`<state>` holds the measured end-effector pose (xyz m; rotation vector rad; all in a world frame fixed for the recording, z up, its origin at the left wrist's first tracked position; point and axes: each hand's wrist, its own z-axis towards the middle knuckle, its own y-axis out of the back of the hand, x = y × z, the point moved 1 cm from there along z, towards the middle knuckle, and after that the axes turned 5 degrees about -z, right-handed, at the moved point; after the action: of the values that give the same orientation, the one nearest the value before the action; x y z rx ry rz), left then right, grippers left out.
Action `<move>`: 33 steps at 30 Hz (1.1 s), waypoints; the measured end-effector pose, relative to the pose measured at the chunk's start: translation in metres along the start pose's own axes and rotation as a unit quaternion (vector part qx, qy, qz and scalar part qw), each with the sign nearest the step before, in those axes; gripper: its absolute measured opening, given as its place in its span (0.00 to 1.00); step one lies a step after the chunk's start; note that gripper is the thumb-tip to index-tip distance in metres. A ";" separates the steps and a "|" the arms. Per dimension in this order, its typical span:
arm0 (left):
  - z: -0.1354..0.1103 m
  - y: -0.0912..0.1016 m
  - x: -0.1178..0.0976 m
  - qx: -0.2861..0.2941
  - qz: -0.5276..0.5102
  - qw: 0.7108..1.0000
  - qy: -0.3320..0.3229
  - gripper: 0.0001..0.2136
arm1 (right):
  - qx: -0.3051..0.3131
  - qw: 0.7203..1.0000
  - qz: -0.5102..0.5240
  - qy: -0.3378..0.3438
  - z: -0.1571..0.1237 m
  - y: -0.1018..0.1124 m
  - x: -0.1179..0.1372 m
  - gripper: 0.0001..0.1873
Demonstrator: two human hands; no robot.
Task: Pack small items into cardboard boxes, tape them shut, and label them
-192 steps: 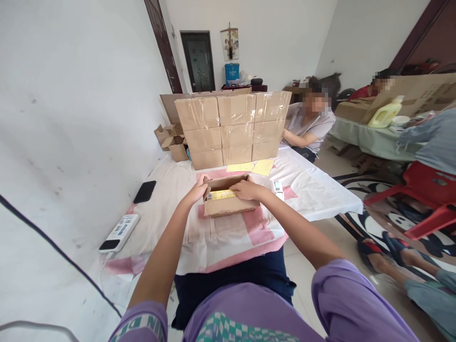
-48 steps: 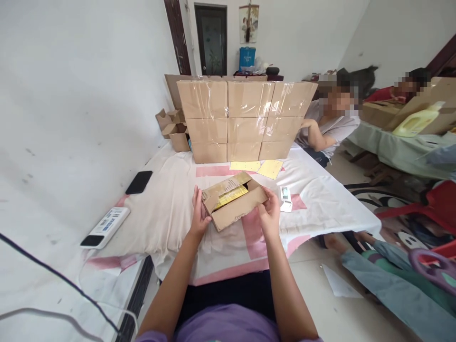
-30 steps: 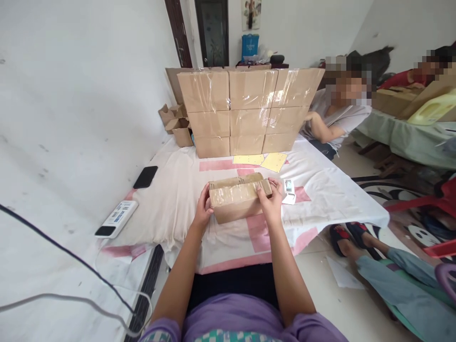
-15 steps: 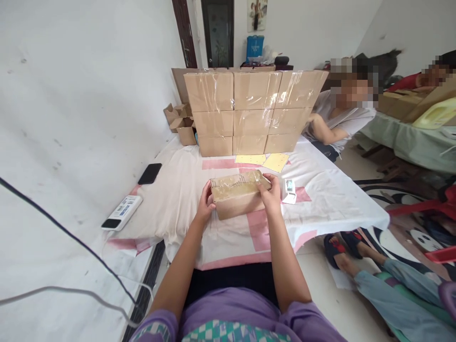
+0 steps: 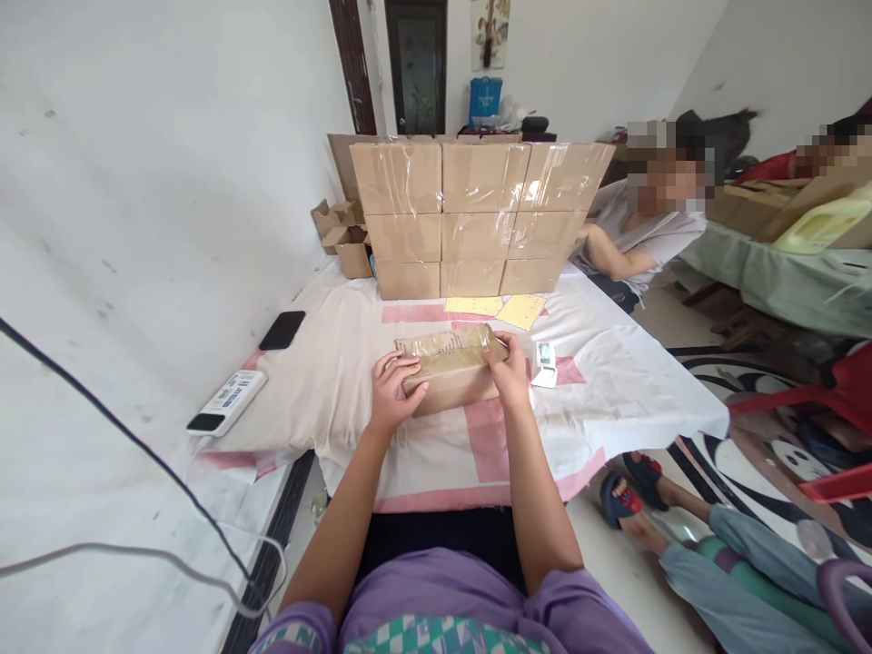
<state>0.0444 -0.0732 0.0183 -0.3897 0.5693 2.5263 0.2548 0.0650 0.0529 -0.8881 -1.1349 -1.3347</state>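
Observation:
A long cardboard box (image 5: 453, 386) with shiny tape along its top lies on the cloth-covered table in front of me. At its left end is my left hand (image 5: 396, 392), the fingers bent over the top edge and the thumb against the front side. My right hand (image 5: 510, 371) grips the right end, thumb on the near side and fingers around the far corner. Just right of that hand stands a small white open case (image 5: 543, 365). Yellow cards (image 5: 521, 311) with small marks lie behind the box.
Taped cardboard boxes (image 5: 409, 238) form a wall at the table's back. Small open cartons (image 5: 352, 250) stand left of it. A black phone (image 5: 282, 330) and a white power strip (image 5: 226, 401) lie at left. A person (image 5: 623, 238) sits at the right beyond the tablecloth (image 5: 633, 395).
My left hand's fingers have moved from the box's left end up onto its top edge. My right hand keeps its grip. The whole view has shifted slightly.

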 end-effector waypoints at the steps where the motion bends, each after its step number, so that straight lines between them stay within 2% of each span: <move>1: 0.002 0.000 -0.002 0.000 -0.002 1.000 -0.001 0.08 | -0.001 1.000 0.001 0.002 0.000 0.000 0.000 0.23; 8: 0.008 0.003 -0.006 0.002 -0.029 0.999 -0.021 0.07 | -0.001 1.000 0.007 0.008 -0.001 0.000 0.000 0.23; 12: 0.004 -0.003 -0.002 -0.007 -0.031 0.999 -0.030 0.08 | -0.014 1.000 0.004 0.024 -0.003 0.000 0.001 0.21; 16: 0.003 -0.016 0.018 -0.036 -0.022 0.999 -0.022 0.14 | -0.044 0.998 0.004 0.041 -0.004 -0.006 -0.001 0.19; 19: 0.013 -0.025 0.042 -0.022 -0.012 1.000 0.000 0.16 | -0.051 0.997 0.018 0.047 0.005 -0.018 -0.004 0.18; 22: 0.026 -0.030 0.062 -0.011 0.004 1.000 -0.001 0.15 | -0.033 0.998 0.029 0.044 0.021 -0.028 -0.002 0.19; 24: 0.033 -0.029 0.069 -0.010 0.014 1.000 -0.014 0.14 | 0.005 0.999 0.000 0.035 0.029 -0.025 0.002 0.22; 27: 0.042 -0.022 0.070 0.010 0.038 0.998 -0.042 0.10 | 0.045 0.996 -0.072 0.008 0.032 0.006 0.004 0.22; 30: 0.052 -0.017 0.054 0.020 0.098 0.993 -0.058 0.09 | -0.009 0.994 -0.105 0.001 0.027 0.059 -0.004 0.16; 33: 0.061 -0.026 0.018 -0.062 0.148 0.986 -0.039 0.11 | -0.065 0.989 -0.133 -0.028 0.021 0.110 -0.020 0.15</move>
<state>0.0336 -0.0168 0.0560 -0.2650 0.4697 2.8591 0.3634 0.0995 0.0532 -0.8961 -1.2542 -1.6256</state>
